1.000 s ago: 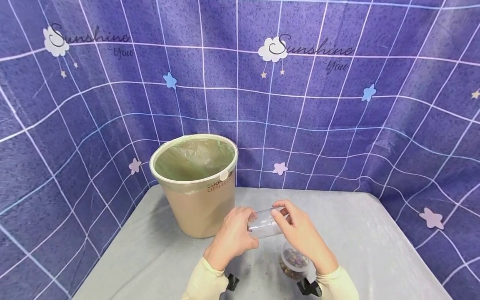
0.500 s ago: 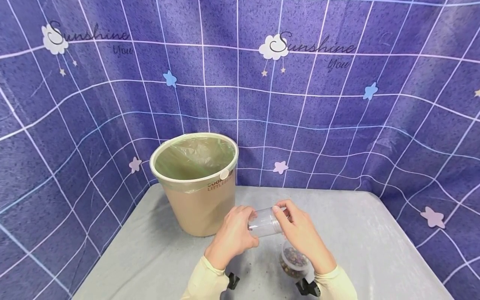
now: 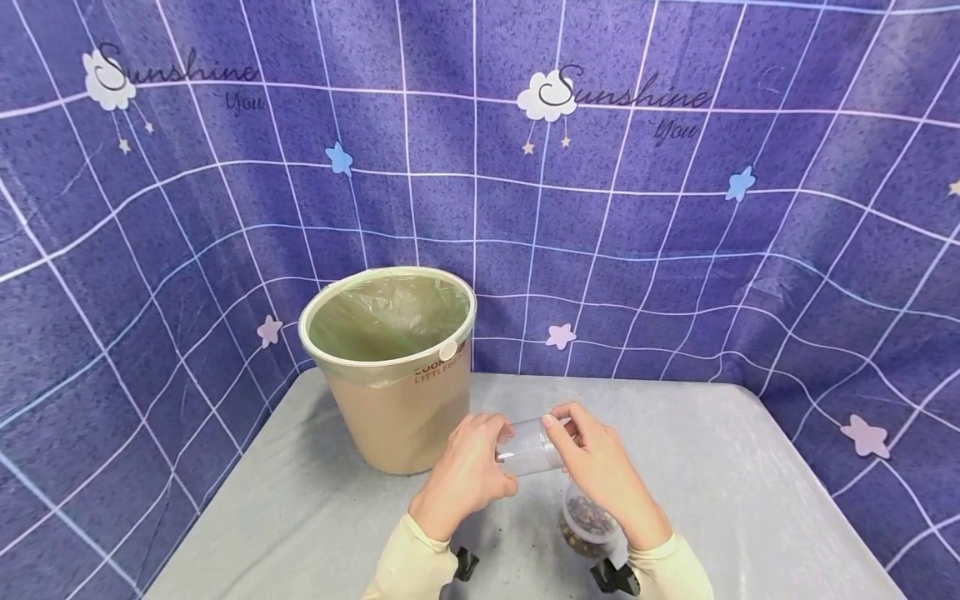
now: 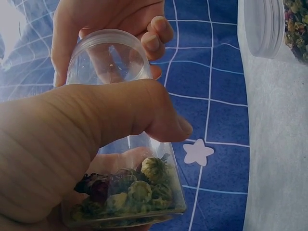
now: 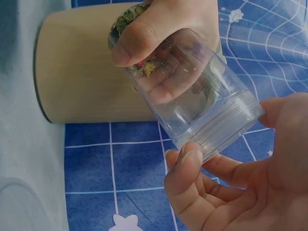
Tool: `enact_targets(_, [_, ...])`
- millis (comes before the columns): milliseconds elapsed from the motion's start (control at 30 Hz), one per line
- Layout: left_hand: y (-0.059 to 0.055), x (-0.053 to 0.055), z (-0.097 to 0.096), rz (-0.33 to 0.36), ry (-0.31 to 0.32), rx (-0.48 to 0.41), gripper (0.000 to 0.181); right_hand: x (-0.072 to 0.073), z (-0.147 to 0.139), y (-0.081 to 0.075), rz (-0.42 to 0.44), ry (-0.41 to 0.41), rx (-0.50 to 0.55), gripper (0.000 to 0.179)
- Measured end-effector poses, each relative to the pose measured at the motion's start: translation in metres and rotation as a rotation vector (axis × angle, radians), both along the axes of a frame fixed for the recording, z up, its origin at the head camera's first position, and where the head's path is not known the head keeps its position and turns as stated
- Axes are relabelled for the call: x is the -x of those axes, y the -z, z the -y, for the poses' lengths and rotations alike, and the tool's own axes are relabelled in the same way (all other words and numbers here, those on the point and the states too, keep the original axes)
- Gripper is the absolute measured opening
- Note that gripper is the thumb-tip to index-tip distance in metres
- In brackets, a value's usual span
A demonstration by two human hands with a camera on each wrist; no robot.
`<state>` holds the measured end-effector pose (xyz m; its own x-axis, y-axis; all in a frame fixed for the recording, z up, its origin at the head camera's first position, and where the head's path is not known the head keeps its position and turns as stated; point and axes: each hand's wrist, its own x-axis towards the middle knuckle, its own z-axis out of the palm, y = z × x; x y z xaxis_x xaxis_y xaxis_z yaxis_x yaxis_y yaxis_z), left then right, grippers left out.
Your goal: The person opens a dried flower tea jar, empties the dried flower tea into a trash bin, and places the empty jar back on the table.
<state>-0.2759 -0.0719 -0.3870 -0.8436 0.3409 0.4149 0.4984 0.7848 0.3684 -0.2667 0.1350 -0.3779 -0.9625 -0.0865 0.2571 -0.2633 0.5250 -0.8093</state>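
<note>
In the head view, the left hand (image 3: 471, 467) hides from us one end of the clear jar (image 3: 527, 450). Below the jar, the right hand (image 3: 596, 454) and its wrist partly cover a tub (image 3: 587, 529); left of the jar, we cannot see the bottom inside the bin (image 3: 408, 421).

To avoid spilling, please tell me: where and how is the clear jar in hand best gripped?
I would grip the clear screw-neck jar around its straight body, from the person's left, as the left hand grips it: dried flower buds gather at that end, leaving the threaded neck to the right hand.
</note>
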Motion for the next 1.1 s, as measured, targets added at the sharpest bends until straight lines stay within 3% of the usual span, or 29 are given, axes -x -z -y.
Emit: enact_targets(1100, [0.0004, 0.0007, 0.0029, -0.029, -0.005, 0.014, 0.051, -0.0001, -0.0018, 0.0001, -0.041, -0.066, -0.059, 0.026])
